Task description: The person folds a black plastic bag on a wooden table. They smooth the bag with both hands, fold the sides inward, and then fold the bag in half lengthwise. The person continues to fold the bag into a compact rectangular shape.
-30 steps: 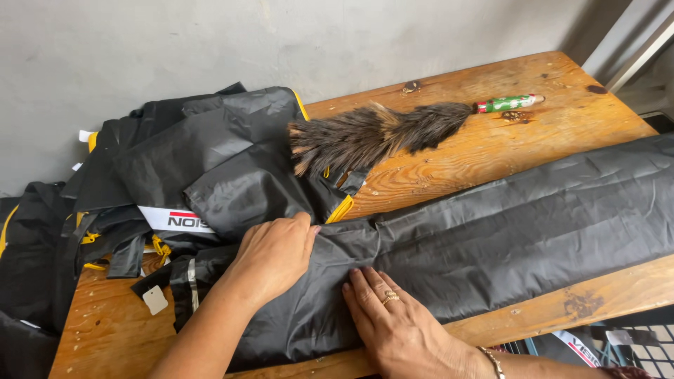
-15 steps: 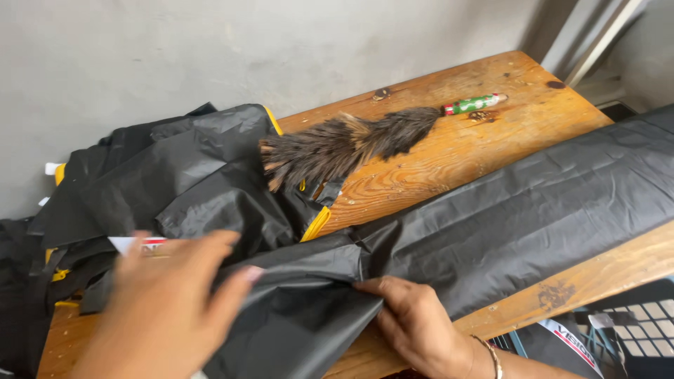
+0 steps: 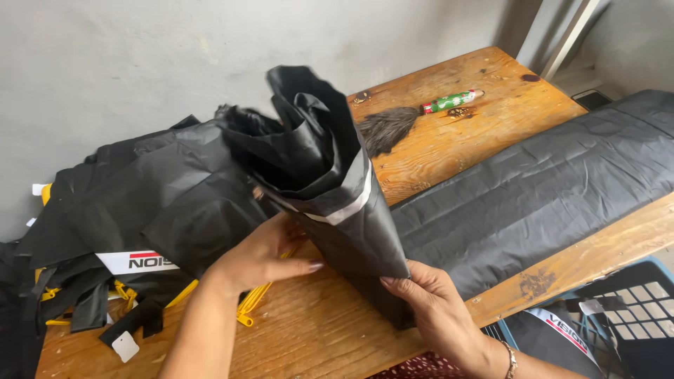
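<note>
A folded end of black fabric [image 3: 330, 182] with a grey stripe stands lifted above the wooden table [image 3: 491, 133]. My left hand [image 3: 263, 253] grips its left side from behind. At the front lower edge, my right hand [image 3: 439, 309] pinches the same fabric. The rest of this long black sheet [image 3: 547, 189] lies flat across the table toward the right.
A heap of black fabric pieces [image 3: 140, 210] with yellow trim and white tags lies at the left. A feather duster [image 3: 414, 119] with a green handle rests at the back. A blue plastic basket [image 3: 625, 309] sits below the table's right front edge.
Both hands went from pressing the fabric flat on the table to lifting its left end upright. The view has shifted left and closer.
</note>
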